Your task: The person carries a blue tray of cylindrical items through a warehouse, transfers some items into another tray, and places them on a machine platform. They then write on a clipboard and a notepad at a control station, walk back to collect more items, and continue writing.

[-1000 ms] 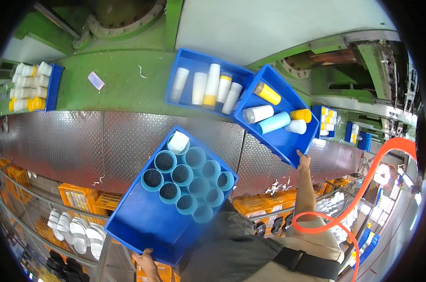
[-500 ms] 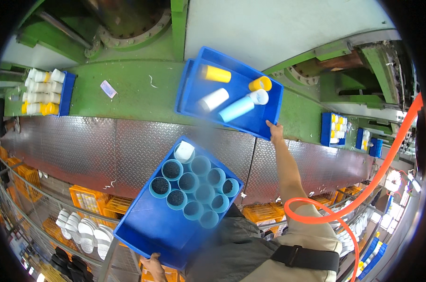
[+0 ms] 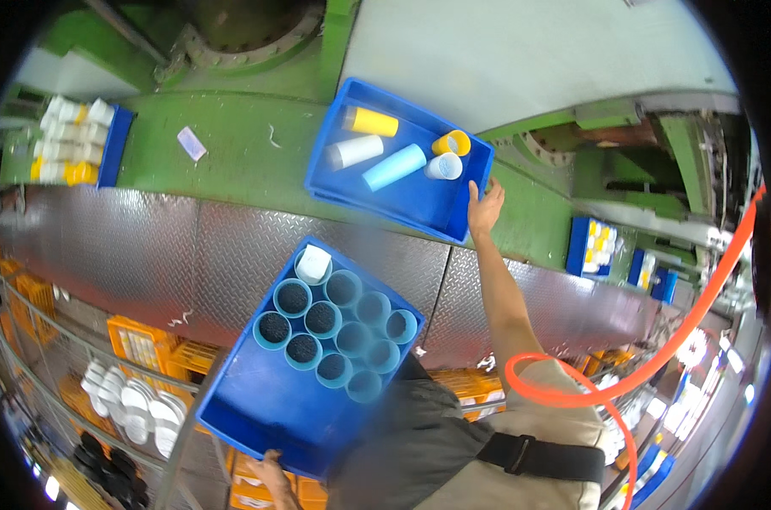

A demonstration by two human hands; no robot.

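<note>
My left hand [image 3: 271,478] is closed around the near edge of a blue bin [image 3: 249,399], held tilted in front of my body. Rows of light blue cups [image 3: 352,337] stand at its far end, several with black granules inside. A white square piece [image 3: 314,263] lies on the farthest cup. A second blue bin [image 3: 385,210] rests on the green ledge, with yellow cups [image 3: 374,122], white cups [image 3: 357,152] and a light blue tube [image 3: 395,167] in it. At this bin's right rim is my right hand [image 3: 487,206], open, thumb and fingers apart.
An orange hose [image 3: 602,397] loops over my right arm. Cup-filled bins stand on the green ledge [image 3: 241,144], at the left [image 3: 116,149] and right [image 3: 578,246]. Metal tread plates [image 3: 258,246] run along its front. Orange crates [image 3: 139,344] and white soles [image 3: 139,404] lie beyond the railing.
The far bin has settled over the one beneath it, and its cups have shifted. My right hand has moved from its near corner up along the right rim. My left hand keeps its grip.
</note>
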